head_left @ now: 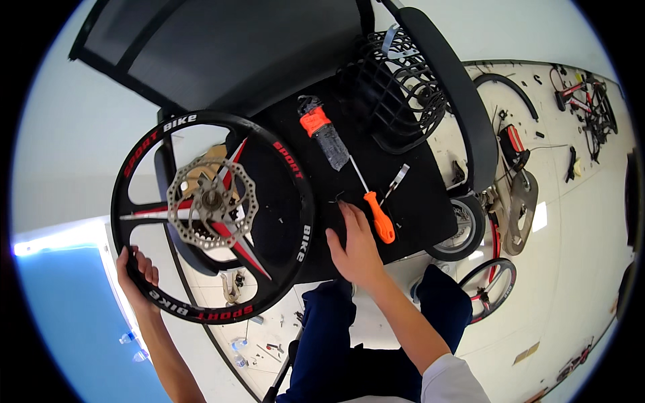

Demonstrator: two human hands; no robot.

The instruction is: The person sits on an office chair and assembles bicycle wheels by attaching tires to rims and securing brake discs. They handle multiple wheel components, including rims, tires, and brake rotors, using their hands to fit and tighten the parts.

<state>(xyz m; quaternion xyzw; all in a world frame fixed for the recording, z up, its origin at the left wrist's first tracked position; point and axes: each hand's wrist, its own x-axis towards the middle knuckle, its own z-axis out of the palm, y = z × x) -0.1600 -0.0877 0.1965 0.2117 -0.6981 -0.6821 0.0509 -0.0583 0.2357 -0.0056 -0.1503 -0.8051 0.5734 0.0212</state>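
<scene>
Up across the top of the frame spreads a large black office chair with a mesh back (222, 54), and its black seat (403, 195) fills the middle of the picture as a work surface. Next in size, at centre left, stands a black spoked bicycle wheel with red and white lettering (211, 215), upright beside the seat, with a silver perforated brake disc (212, 203) at its hub. In the upper middle, a black wire basket (393, 94) rests on the seat's far end. A grey and orange tool with a thick handle (322, 131) lies slanted just left of it. Lower, an orange-handled screwdriver (378, 213) lies on the seat. The left hand (136, 272), at lower left, is closed around the wheel's rim. The right hand (356, 245), at lower centre, lies flat with fingers spread on the seat, fingertips just beside the screwdriver's handle, holding nothing.
</scene>
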